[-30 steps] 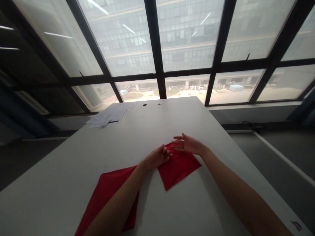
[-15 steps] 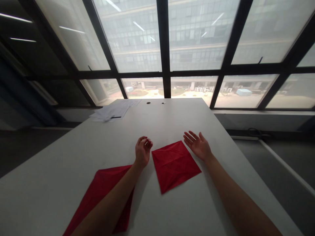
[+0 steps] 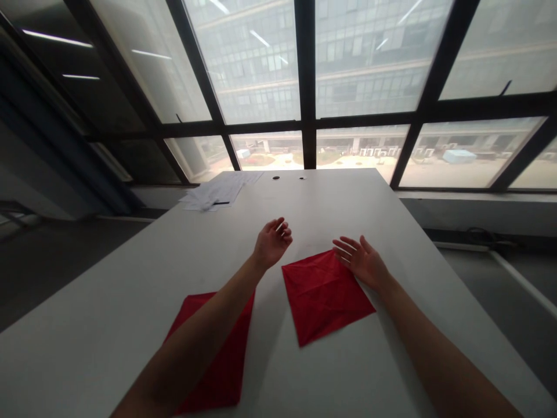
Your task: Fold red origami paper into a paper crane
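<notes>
Since the frame one second back: both hands have come off the folded red cloth (image 3: 325,295) and parted; the cloth now lies uncovered as a flat square, one corner toward the person.

Left hand (image 3: 271,244): raised a little over the white table (image 3: 130,302), just beyond the cloth's far left corner, apart from it. Fingers loosely curled, palm turned inward, holding nothing.

Right hand (image 3: 363,262): at the cloth's far right edge, fingers spread and stretched out, palm partly up, holding nothing. Whether the fingertips touch the cloth cannot be told.

Folded red cloth: creased, flat on the table between the two forearms, nearer the right one.

Second red cloth (image 3: 220,354): flat on the table to the left and closer to the person, partly hidden under the left forearm; well apart from the folded one.

Papers (image 3: 217,191): loose stack at the table's far left corner, a dark pen-like item lying on it.

Two round holes (image 3: 275,177): in the tabletop near its far edge.

Windows (image 3: 357,64): large, dark-framed, behind the table; buildings outside.
</notes>
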